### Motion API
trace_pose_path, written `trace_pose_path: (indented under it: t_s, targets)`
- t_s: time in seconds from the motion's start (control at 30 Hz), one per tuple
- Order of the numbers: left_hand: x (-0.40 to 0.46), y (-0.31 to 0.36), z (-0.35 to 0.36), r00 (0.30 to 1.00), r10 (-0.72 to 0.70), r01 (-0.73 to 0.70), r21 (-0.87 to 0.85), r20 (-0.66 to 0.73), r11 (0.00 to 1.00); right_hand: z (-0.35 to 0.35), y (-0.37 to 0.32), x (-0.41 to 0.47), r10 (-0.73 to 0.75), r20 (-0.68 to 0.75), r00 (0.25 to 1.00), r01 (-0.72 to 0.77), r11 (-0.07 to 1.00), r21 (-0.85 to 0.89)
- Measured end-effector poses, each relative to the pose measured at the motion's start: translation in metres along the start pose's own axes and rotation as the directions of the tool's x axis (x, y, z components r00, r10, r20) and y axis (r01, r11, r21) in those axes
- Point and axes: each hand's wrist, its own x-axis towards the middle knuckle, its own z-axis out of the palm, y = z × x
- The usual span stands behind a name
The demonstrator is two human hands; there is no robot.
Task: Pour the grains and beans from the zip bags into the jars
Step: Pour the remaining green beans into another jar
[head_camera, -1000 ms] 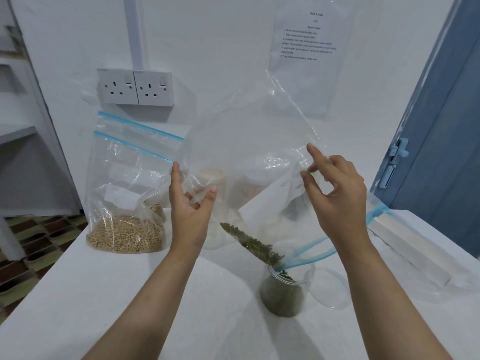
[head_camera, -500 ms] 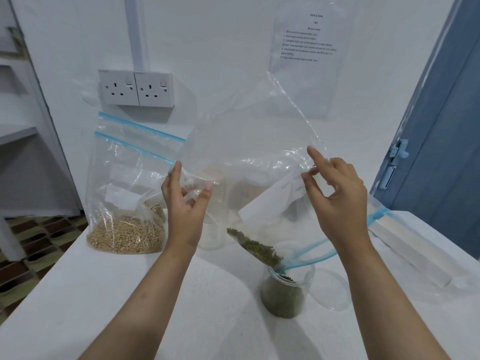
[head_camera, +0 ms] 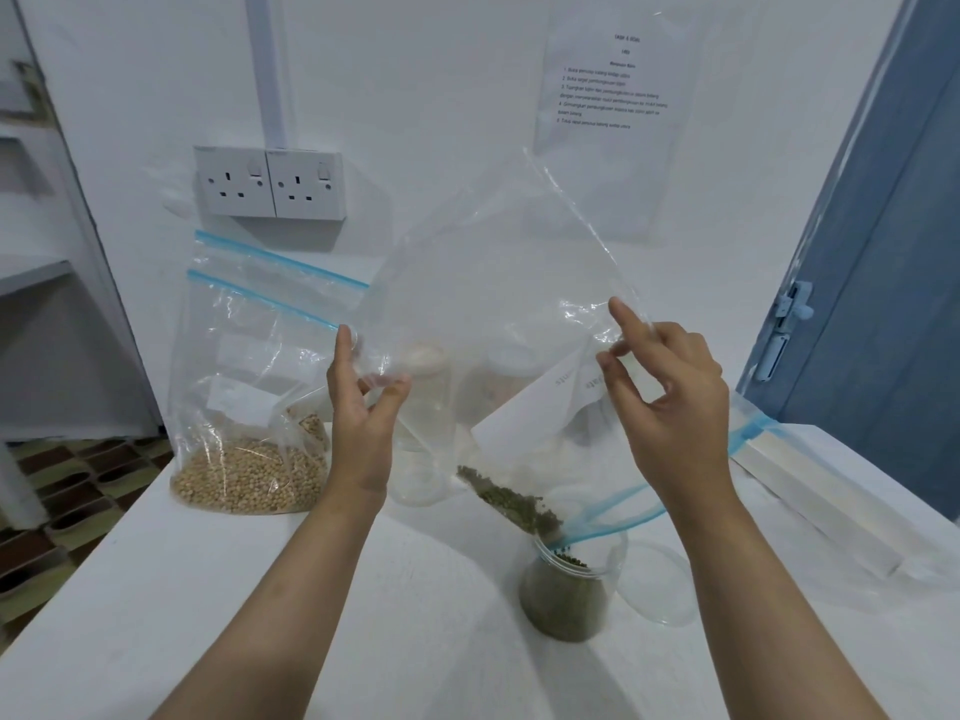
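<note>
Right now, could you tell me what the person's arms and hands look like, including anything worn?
Both forearms are bare, with no sleeves in view. The left hand and right hand wear no gloves, and no rings, watch or bracelet show.

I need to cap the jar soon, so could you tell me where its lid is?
The lid lies flat on the table, low and right in the head view, immediately right of the jar of green beans.

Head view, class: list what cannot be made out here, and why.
- Wall notice: print too small to read.
- Jars behind the held zip bag: blurred by its plastic; contents unclear.
- Bag label: text partly covered by right hand.
- Left hand grip: fingertips seen only through plastic.
</note>
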Motion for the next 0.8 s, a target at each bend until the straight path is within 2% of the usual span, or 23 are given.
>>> trace_pose_path:
  t_s: [0.3,0.8]
  targets:
    - [0.001,-0.001,0.003,0.999,-0.001,0.004,-0.083,0.034,0.997,-0.002,0.001,-0.001,-0.006,-0.009,1.0,0.006,1.0,-0.009]
    - [-0.001,0.01,0.006,0.999,0.04,-0.039,-0.024,0.014,0.999,-0.004,0.003,0.001,-0.011,-0.054,0.998,0.011,1.0,0.005]
